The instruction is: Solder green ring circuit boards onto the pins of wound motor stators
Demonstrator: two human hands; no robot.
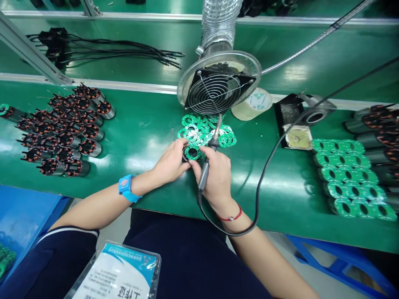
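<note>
Near the middle of the green bench, my left hand (171,162) grips the side of a motor stator (185,155) between thumb and fingers. A round green circuit board (193,153) lies on top of the stator. My right hand (216,174) holds a soldering iron (204,174) whose tip points up and away from the board. The thumb and index finger of that hand reach to the right edge of the board and stator. A loose pile of ring-shaped green boards (195,129) lies just beyond both hands.
A fume extractor fan (215,93) hangs low over the boards. Several stators (65,137) stand at left. On the right are a tape roll (254,104), a soldering iron stand (293,114) with a sponge and rows of green boards (352,178). The iron's black cable (260,187) loops over my right wrist.
</note>
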